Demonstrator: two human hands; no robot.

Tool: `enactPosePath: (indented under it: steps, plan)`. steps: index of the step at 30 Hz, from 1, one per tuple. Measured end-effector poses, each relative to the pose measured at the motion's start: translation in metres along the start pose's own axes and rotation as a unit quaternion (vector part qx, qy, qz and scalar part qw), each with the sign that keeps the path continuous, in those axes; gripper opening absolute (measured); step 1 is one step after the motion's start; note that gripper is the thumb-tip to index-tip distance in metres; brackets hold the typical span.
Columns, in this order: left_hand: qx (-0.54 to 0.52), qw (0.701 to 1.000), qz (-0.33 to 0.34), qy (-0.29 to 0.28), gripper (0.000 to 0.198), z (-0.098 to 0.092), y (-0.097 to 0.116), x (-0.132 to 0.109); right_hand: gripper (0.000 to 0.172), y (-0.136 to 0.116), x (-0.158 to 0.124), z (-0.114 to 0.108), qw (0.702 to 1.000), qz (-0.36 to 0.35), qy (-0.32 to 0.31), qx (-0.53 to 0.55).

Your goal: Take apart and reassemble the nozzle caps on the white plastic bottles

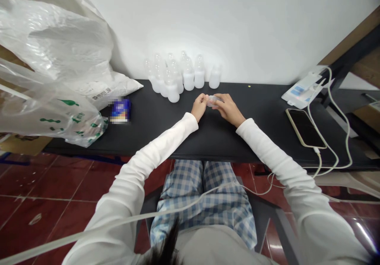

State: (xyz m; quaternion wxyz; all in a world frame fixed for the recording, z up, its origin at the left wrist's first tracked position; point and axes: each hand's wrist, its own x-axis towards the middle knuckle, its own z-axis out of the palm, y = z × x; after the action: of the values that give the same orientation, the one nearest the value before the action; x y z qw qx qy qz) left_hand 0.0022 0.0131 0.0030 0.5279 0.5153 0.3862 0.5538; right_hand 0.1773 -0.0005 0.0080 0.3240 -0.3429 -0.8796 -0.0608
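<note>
Over the middle of the black table, my left hand (200,105) pinches one end of a small clear plastic piece (211,100). My right hand (227,107) grips its other side, so both hands are closed on it; the fingers cover much of its shape. Just behind them stands a short, frosted white bottle (214,79) whose top looks lower than the others. To its left is a cluster of several upright white bottles with clear domed tops, among them a front bottle (172,90) and a bottle (199,75) at the cluster's right edge.
Large plastic bags (59,47) bulge over the table's left side, with a small blue box (121,110) beside them. At right lie a phone (306,128) on a white cable and a white plastic case (301,90). A white wall (237,27) rises behind the table (252,98).
</note>
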Motion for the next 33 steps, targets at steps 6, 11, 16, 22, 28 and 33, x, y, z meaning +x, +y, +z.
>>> enactPosePath:
  steps: [6, 11, 16, 22, 28, 33]
  plan:
    - [-0.014, 0.995, -0.076, -0.069, 0.054, -0.011, 0.011, 0.001, 0.046, 0.001, -0.002, -0.014, 0.997, -0.039, -0.069, -0.025]
    - [0.028, 0.993, -0.011, -0.118, 0.049, -0.023, 0.009, -0.003, 0.033, -0.002, -0.002, -0.012, 0.998, -0.006, -0.062, 0.032]
    - [0.058, 0.991, 0.031, -0.113, 0.043, -0.023, 0.003, -0.008, 0.053, -0.011, -0.001, 0.003, 0.973, 0.116, 0.040, 0.194]
    - [0.095, 0.982, 0.143, -0.083, 0.040, -0.019, 0.004, -0.013, 0.056, -0.016, -0.002, 0.002, 0.924, 0.276, 0.024, 0.265]
    - [0.055, 0.990, 0.108, -0.076, 0.040, -0.023, 0.007, -0.009, 0.056, -0.017, -0.002, 0.004, 0.942, 0.239, 0.017, 0.237]
    - [0.032, 0.998, 0.040, -0.035, 0.035, -0.017, 0.012, -0.013, 0.053, -0.010, -0.003, 0.006, 0.981, 0.139, 0.009, 0.137]
